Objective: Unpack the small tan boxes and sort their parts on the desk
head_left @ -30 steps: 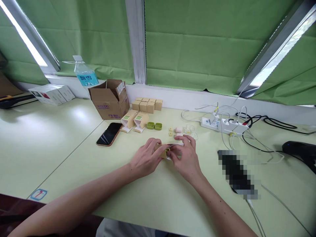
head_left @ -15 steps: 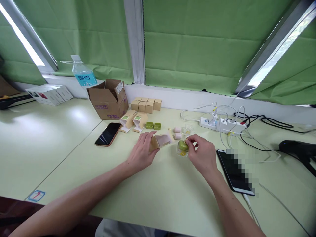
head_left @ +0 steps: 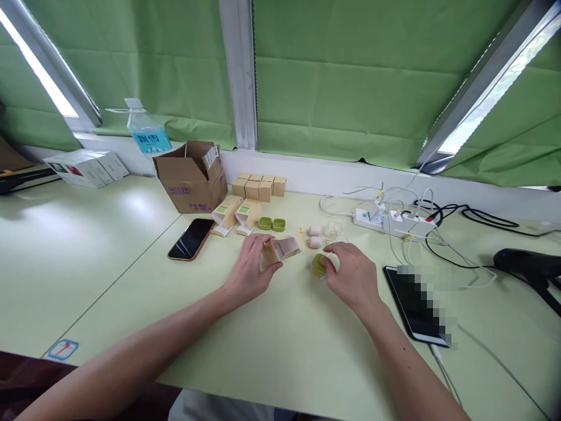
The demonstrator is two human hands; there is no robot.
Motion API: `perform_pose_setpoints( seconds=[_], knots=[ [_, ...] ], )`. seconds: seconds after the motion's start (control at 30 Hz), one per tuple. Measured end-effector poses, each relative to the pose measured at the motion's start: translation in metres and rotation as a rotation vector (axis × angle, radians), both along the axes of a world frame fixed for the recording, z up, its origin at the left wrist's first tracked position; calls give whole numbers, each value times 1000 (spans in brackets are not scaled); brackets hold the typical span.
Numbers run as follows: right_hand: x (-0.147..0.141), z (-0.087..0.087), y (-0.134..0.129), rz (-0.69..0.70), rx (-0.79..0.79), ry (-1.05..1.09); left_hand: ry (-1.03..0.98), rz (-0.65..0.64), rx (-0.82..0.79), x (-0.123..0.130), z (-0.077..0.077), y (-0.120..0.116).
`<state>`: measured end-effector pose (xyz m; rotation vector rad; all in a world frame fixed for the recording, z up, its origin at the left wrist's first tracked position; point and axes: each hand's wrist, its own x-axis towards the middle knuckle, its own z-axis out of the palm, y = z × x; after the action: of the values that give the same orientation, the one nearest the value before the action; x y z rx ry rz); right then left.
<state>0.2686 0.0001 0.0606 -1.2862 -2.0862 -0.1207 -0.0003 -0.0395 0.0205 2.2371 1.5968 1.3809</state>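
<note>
On a pale green-yellow tabletop (head_left: 258, 345), a small green rounded case (head_left: 319, 263) sits upon clear plastic packaging (head_left: 317, 274), pinched between the right hand's (head_left: 354, 278) thumb and fingers. The left hand (head_left: 250, 268) grips a small open tan cardboard box (head_left: 280, 249) between thumb and fingers. Beyond are two small pale pink cylinders (head_left: 314, 236) and two open green square containers (head_left: 272, 224).

There were two phones, one black-screened phone (head_left: 190, 239) at left and one dark phone (head_left: 407, 298) at right, one water bottle (head_left: 148, 133), one brown carton (head_left: 190, 181), two upright kraft sleeves (head_left: 225, 215), one open kraft box (head_left: 280, 249), two green trays (head_left: 265, 223), one green case (head_left: 318, 263), two pink pieces (head_left: 314, 241) and at least six small closed boxes (head_left: 252, 190), their exact number unclear.
</note>
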Motion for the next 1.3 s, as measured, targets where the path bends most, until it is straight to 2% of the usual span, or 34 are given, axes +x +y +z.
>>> perform_pose_setpoints(
  seconds=[0.07,0.13,0.2,0.33,0.4,0.5,0.6,0.77,0.83,0.93,1.0,1.07,1.13,1.2,1.3],
  knots=[
    [-4,4,-5,68,113,132,9,-3,46,2,3,-1],
    [-12,7,-15,152,123,287,39,-7,133,4,7,-3],
    [-26,8,-28,236,-11,449,75,11,241,8,12,-6],
    [-60,2,-51,351,-477,774,141,79,391,16,20,-14],
    [-71,-1,-55,421,-637,928,167,67,421,19,23,-20],
    [-71,-1,-49,476,-723,1160,155,-49,400,20,28,-27],
    [-58,3,-38,548,-815,1317,18,-122,342,17,31,-28],
    [-46,4,-31,683,-1007,1351,-179,-219,129,16,24,-19],
    [-47,2,-31,718,-1031,1346,-236,-211,104,18,21,-17],
    [-52,-2,-32,729,-1057,1386,-216,-120,233,18,22,-17],
    [-56,-4,-33,729,-1099,1424,-89,-76,384,13,25,-17],
    [-59,-5,-35,759,-1156,1440,81,-84,516,8,26,-17],
    [-61,-4,-38,798,-1189,1420,219,-152,596,4,25,-17],
    [-62,-2,-40,800,-1171,1389,282,-249,600,3,23,-18],
    [-60,2,-41,754,-1125,1369,195,-328,484,6,24,-22]
  ],
)
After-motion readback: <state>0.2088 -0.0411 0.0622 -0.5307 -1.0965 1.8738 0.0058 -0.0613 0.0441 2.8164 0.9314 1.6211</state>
